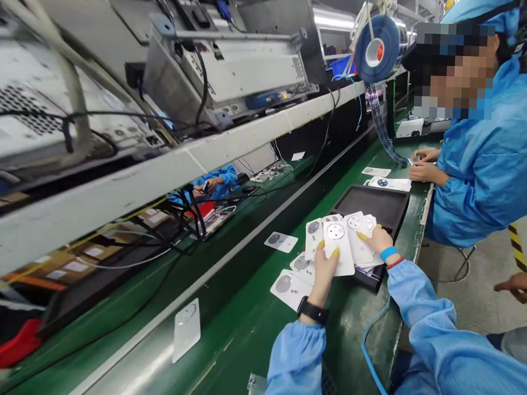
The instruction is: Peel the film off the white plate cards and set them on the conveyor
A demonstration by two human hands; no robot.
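Both my hands hold a fan of several white socket plates (341, 241) over the green bench. My left hand (324, 269), with a black watch at the wrist, grips the fan from below, its thumb on the front plate. My right hand (378, 240), with a blue wristband, pinches the plates at the right side. Two more white plates (291, 287) lie on the bench just under my left hand. A black tray (388, 206) sits right behind the fan.
A single plate (281, 241) and another one (187, 328) lie on the green conveyor (224, 289). A co-worker in blue (488, 155) works at the far right beside a tape reel (376, 50). Machines and cables fill the white shelf (231, 141) on the left. Another person's hand (519, 285) shows at the right edge.
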